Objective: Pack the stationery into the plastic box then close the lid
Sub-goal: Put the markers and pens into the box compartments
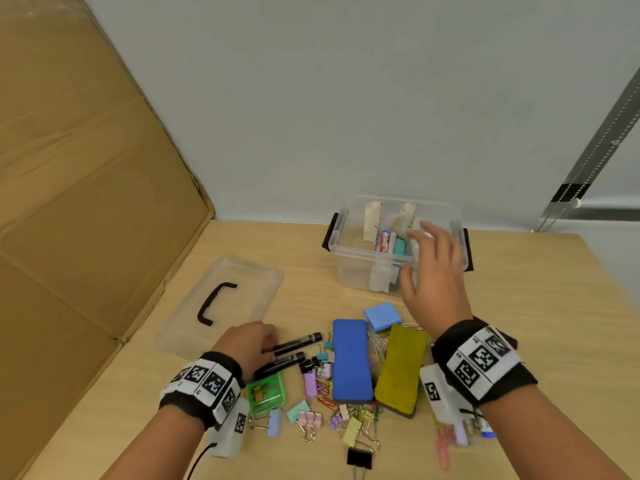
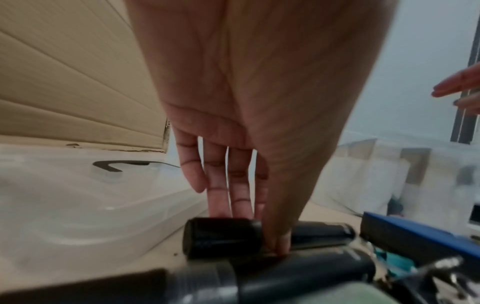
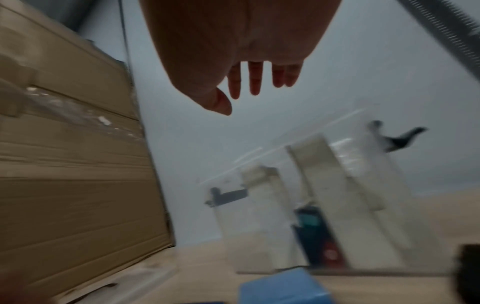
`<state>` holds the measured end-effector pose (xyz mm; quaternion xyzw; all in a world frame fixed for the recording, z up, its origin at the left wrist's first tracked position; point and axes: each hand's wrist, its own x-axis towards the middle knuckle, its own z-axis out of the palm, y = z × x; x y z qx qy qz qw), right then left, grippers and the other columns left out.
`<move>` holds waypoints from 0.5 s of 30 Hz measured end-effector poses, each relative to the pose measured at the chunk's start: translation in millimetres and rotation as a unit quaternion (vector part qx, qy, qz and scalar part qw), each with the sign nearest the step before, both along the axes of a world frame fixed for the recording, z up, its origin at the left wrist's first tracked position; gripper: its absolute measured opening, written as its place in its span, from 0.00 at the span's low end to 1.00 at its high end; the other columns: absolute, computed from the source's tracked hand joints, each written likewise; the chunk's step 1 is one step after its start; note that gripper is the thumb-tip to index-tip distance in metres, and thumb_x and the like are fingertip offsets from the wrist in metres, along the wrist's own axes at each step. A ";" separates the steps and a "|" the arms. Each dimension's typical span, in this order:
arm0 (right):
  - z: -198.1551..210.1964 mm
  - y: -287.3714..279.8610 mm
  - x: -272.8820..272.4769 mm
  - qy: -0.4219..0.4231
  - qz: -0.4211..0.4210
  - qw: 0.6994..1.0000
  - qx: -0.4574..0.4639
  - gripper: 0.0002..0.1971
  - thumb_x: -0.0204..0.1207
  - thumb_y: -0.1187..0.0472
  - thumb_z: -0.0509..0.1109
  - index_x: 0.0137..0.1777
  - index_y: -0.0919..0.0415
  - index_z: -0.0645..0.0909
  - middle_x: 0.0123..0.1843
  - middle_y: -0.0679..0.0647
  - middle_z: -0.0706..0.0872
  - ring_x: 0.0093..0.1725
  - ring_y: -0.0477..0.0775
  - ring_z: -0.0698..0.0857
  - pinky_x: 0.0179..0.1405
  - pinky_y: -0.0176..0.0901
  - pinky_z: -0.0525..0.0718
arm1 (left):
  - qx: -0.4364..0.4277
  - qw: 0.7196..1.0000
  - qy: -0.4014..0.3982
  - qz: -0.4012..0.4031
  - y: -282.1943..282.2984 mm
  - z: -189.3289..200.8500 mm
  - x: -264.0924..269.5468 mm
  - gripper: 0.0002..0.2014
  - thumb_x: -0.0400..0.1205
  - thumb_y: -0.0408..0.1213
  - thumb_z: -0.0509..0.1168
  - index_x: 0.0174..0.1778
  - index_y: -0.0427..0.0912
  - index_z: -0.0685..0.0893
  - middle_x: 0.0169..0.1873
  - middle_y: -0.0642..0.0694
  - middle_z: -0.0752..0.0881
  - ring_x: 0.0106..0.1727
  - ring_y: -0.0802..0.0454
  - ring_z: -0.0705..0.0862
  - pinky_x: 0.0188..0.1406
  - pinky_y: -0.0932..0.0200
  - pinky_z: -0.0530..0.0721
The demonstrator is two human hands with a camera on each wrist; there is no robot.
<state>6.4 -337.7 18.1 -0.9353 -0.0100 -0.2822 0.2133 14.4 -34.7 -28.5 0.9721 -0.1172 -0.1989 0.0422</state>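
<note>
The clear plastic box (image 1: 349,261) stands open at the back of the table, with cardboard dividers, a glue stick and a teal item inside. My right hand (image 1: 415,254) hovers over its front right, fingers spread and empty; the right wrist view shows the hand (image 3: 241,98) above the box (image 3: 324,185). My left hand (image 1: 268,346) pinches the upper of two black markers (image 1: 301,341) lying on the table; in the left wrist view, thumb and fingers (image 2: 241,195) clamp that marker (image 2: 223,236). The clear lid (image 1: 221,306) with its black handle lies flat to the left.
A blue eraser (image 1: 351,358), an olive eraser (image 1: 401,368), a light blue block (image 1: 382,317), a green case (image 1: 266,393) and several binder clips (image 1: 311,419) are strewn near the front. A large cardboard sheet (image 1: 86,202) leans along the left side.
</note>
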 end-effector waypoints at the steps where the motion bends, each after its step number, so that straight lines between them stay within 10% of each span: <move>1: 4.2 15.2 -5.6 -0.003 0.037 0.999 -0.008 0.18 0.77 0.60 0.63 0.67 0.58 0.73 0.69 0.55 0.73 0.71 0.56 0.68 0.71 0.50 0.71 | -0.007 1.000 0.001 -0.001 2.0 0.8 2.1 0.11 0.80 0.46 0.64 0.57 0.49 0.80 0.55 0.50 0.83 0.55 0.50 0.82 0.55 0.56 0.81; 4: 4.0 59.3 -16.8 0.057 0.159 0.985 -0.040 0.08 0.79 0.61 0.63 0.56 0.54 0.77 0.56 0.48 0.77 0.59 0.49 0.73 0.58 0.39 0.75 | -0.085 0.996 -0.030 0.023 16.0 7.2 7.0 0.10 0.82 0.45 0.62 0.57 0.48 0.79 0.53 0.51 0.82 0.51 0.53 0.82 0.52 0.59 0.80; 8: -21.0 113.4 -12.0 0.267 0.299 0.910 -0.107 0.10 0.79 0.66 0.60 0.58 0.59 0.77 0.57 0.54 0.78 0.57 0.56 0.74 0.51 0.52 0.79 | -0.204 0.974 -0.086 0.050 37.4 22.9 13.4 0.09 0.84 0.43 0.60 0.59 0.48 0.76 0.52 0.52 0.79 0.47 0.56 0.81 0.45 0.61 0.78; 15: -50.0 160.9 5.1 0.443 0.258 0.822 -0.246 0.12 0.77 0.67 0.65 0.59 0.59 0.75 0.61 0.60 0.75 0.61 0.64 0.73 0.46 0.55 0.78 | -0.278 0.952 -0.115 0.062 48.0 29.2 28.5 0.07 0.84 0.43 0.59 0.56 0.48 0.74 0.50 0.52 0.79 0.43 0.54 0.81 0.38 0.57 0.79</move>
